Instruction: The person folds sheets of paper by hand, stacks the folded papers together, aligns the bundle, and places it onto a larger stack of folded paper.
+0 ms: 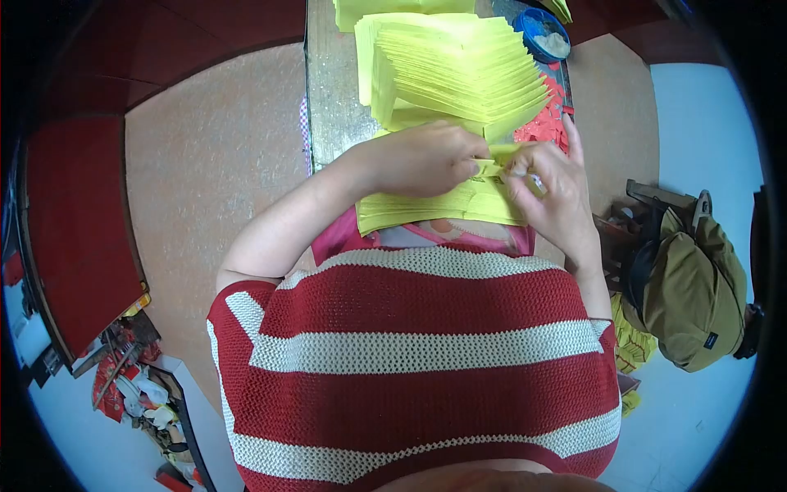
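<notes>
A pile of yellow paper sheets [426, 210] lies at the near end of the table, against my body. My left hand [430, 157] rests over it from the left, its fingers curled and pinching a folded strip of yellow paper [489, 169]. From the right, my right hand [551, 187] pinches the same folded part between thumb and fingers, with one finger stretched up and away. Dark marks show on the paper between the hands. Just beyond them stands a thick fanned stack of yellow paper [459, 70], folded along its middle.
At the table's far right is a blue bowl [522, 34] with whitish contents. Red paper scraps [543, 123] lie along the right edge. More yellow paper [402, 11] sits at the far end. An olive bag [689, 295] is on the right; clutter [143, 394] is lower left.
</notes>
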Demonstrator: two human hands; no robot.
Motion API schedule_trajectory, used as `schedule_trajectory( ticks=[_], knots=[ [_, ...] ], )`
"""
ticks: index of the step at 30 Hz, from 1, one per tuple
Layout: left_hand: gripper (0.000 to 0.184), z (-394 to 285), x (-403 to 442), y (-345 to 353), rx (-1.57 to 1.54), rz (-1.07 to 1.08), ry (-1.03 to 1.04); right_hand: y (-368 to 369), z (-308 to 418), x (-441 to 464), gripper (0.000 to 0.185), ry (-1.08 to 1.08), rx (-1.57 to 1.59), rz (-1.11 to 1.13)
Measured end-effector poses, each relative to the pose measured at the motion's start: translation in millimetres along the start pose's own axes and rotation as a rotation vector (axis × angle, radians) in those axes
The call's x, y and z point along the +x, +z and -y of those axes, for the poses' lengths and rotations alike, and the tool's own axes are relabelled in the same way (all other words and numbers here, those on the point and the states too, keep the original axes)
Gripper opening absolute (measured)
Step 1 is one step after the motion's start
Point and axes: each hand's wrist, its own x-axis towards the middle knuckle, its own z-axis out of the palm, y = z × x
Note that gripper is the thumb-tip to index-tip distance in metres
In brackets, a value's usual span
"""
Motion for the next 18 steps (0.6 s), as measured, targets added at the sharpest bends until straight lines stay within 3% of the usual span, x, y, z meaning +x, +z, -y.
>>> schedule_trajectory(
  ticks=[2,7,9,11,12,13,15,17,18],
  knots=[
    [0.026,-2.5,2.4,2.6,0.042,-0.074,0.084,7.6,-3.9,8.2,0.011,-0.018,0.037,-0.044],
    [0.024,-5.4,7.0,-4.0,0.017,-0.034,0.014,-9.5,1.6,2.2,0.012,-0.029,0.007,-0.066],
    [0.024,-1.5,9.5,-5.6,0.025,-0.038,0.009,-18.1,11.5,-4.6,0.016,-0.124,-0.249,-0.043],
    [0.022,5.7,12.8,-9.6,0.056,-0.276,0.020,-3.0,14.8,-14.3,0.017,-0.110,-0.129,0.088],
    [0.021,-5.2,11.9,-22.3,0.073,-0.247,-0.106,2.2,15.2,-17.1,0.019,-0.096,-0.009,0.216],
    [0.021,-8.2,11.1,-25.5,0.075,-0.245,-0.103,1.3,12.5,-16.0,0.019,-0.094,-0.011,0.213],
    [0.017,-12.5,5.6,-27.2,0.165,-0.602,0.055,0.3,2.8,-9.4,0.018,-0.075,-0.032,0.143],
    [0.015,-25.1,-3.2,-28.9,0.137,-0.644,0.112,3.4,-4.2,-0.8,0.015,-0.042,-0.004,0.098],
    [0.015,-29.7,-7.7,-28.7,0.134,-0.508,0.104,6.7,-7.2,2.1,0.013,-0.017,0.033,0.053]
  ],
)
